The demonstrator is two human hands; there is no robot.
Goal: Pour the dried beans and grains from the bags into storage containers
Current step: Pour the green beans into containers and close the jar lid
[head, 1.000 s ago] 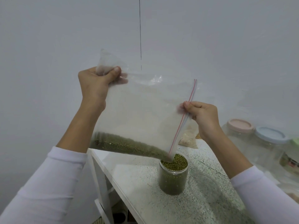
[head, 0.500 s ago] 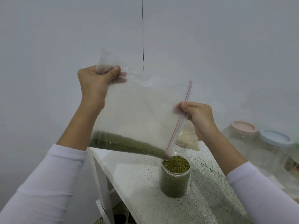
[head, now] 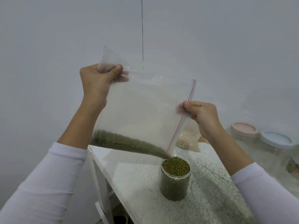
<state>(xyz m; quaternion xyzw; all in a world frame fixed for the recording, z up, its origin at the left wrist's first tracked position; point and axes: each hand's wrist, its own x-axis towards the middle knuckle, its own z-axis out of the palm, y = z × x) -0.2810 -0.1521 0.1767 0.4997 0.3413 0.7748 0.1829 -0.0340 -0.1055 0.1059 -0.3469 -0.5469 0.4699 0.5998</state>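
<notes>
- My left hand [head: 97,81] is raised high, thumb and fingers pinching the bunched bottom corner of the clear zip bag [head: 142,110].
- My right hand [head: 200,113] sits lower, fingers curled and pinching the bag's red-striped zip edge, just above the jar.
- The bag hangs tilted, its mouth corner down; the green beans [head: 127,143] lie along its lower fold and run toward that corner.
- The mouth corner touches the rim of the open clear jar [head: 175,183], which stands on the speckled bench [head: 145,191] near its left edge, filled with beans almost to the brim.
- Toward the bench's far edge lies a bag of pale grain [head: 188,141].
- At the right side stand a pink-lidded jar [head: 244,129] and a blue-lidded jar [head: 276,140], side by side.
</notes>
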